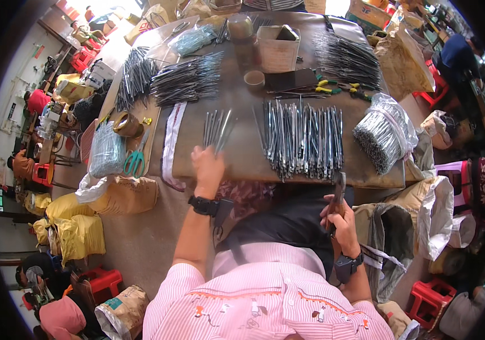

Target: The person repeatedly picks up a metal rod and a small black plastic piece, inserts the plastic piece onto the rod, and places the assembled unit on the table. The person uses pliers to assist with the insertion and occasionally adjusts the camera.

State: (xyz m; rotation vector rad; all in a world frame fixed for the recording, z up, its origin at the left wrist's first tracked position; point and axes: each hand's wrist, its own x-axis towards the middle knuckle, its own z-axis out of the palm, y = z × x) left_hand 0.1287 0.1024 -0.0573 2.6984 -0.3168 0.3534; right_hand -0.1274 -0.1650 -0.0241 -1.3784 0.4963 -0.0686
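Note:
My left hand (208,167) is closed around the lower ends of several thin metal rods (218,127), which fan out slightly over the table (242,167); both are a little blurred. Off the table's front edge, my right hand (341,222) grips a dark brown hand tool (339,191) whose exact kind I cannot make out. Between the two hands and farther in, a row of silvery metal rods (303,139) lies side by side, pointing away from me. A plastic-wrapped bundle of rods (384,136) sits at the right corner.
More rod piles lie at the back left (186,78) and back right (347,59). Yellow-handled pliers (328,88) rest near a dark flat case (290,80). Teal scissors (136,160) and a tape roll (127,124) are at left. Sacks (123,195) stand around the table.

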